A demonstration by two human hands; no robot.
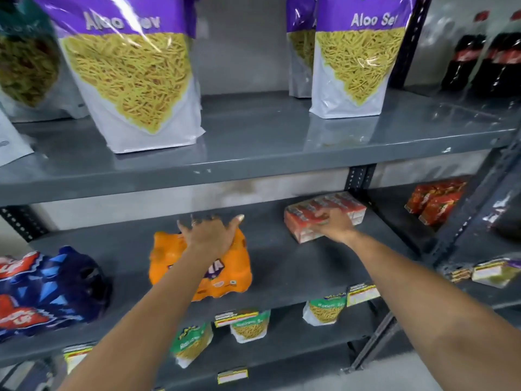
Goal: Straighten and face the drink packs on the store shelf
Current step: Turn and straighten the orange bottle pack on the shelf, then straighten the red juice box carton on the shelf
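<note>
An orange shrink-wrapped drink pack lies on the grey middle shelf. My left hand rests on its far top end, fingers spread over the wrap. To the right, a red pack of drink cartons lies angled near the back of the same shelf. My right hand grips its front left corner. A blue and red drink pack sits at the shelf's left end, untouched.
Large purple Aloo Sev bags stand on the shelf above. Cola bottles and more red cartons fill the neighbouring rack on the right. Small green snack pouches and price tags line the lower shelf.
</note>
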